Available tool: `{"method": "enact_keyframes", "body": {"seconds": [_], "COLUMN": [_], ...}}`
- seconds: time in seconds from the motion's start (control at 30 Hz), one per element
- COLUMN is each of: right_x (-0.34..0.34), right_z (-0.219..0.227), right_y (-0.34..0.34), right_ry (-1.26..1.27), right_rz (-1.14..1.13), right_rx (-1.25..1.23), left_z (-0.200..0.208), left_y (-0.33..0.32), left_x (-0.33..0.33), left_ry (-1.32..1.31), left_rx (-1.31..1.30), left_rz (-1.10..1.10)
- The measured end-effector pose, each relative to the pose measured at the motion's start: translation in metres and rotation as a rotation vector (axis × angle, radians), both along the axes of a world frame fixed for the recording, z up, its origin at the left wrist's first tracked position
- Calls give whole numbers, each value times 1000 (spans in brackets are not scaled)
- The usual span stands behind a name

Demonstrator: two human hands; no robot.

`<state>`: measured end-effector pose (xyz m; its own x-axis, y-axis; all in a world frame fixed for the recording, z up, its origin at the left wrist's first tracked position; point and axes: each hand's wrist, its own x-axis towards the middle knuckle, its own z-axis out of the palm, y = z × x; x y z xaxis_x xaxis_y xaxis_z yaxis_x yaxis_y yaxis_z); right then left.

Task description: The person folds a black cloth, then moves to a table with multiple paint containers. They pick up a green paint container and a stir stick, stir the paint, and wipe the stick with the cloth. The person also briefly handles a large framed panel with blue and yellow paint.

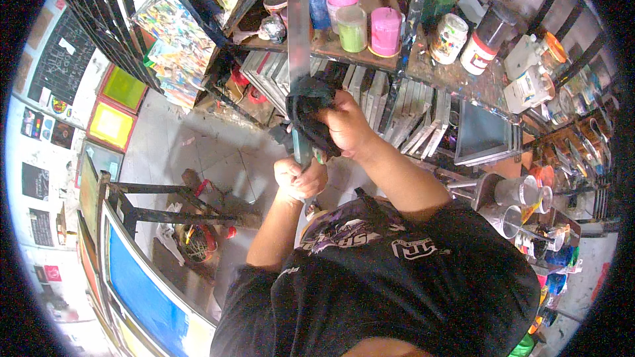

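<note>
A long, flat grey metal strip stands nearly upright in front of me, its far end reaching up past the shelf edge. My left hand is closed around its lower end. Higher up, my right hand grips a black cloth, which is folded around the strip and touches it. The cloth hides part of the strip, and some right-hand fingers are behind the fabric.
A shelf ahead carries a pink jar, a green jar and other containers. Framed screens stand packed below. A blue screen leans at lower left by a dark frame. Clear plastic cups stand at right.
</note>
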<state>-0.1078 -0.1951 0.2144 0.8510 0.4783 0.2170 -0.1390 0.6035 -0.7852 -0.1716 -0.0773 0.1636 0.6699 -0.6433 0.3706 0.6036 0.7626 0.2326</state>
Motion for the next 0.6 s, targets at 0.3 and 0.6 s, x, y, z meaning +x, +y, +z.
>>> {"method": "enact_keyframes", "body": {"seconds": [0.3, 0.6], "right_x": [12, 28], "right_z": [8, 29], "right_y": [5, -8], "right_ry": [-221, -128], "right_rz": [-78, -82], "right_rx": [-151, 170], "left_z": [6, -31], "left_y": [10, 24], "left_x": [-20, -38], "left_ry": [150, 111], "left_rx": [-203, 21], "left_rz": [-99, -128]}}
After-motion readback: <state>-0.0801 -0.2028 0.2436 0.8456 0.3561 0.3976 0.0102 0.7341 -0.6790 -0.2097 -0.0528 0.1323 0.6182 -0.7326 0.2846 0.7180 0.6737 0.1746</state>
